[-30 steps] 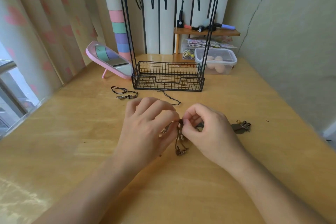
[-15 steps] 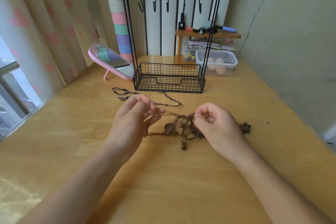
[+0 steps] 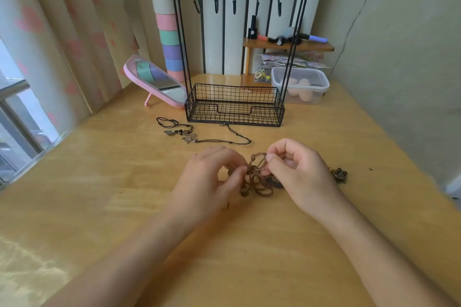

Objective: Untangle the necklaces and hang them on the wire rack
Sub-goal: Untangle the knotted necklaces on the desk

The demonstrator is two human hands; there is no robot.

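Observation:
A tangle of brown cord necklaces hangs between my hands just above the wooden table. My left hand pinches the cords from the left, and my right hand pinches a loop at the top right. A dark metal pendant lies on the table past my right hand. Two black cord necklaces with small metal charms lie to the left, in front of the rack. The black wire rack stands at the back, its top bar carrying several bare hooks above a mesh basket.
A pink tilted mirror stands left of the rack. A clear lidded box with eggs sits at its right, below a small wooden shelf with small items. Curtains and a window lie on the left, a wall on the right.
My hands drew apart half a second ago, stretching the brown cords; now they have come close together again, with the tangle bunched between them. The view has tilted slightly.

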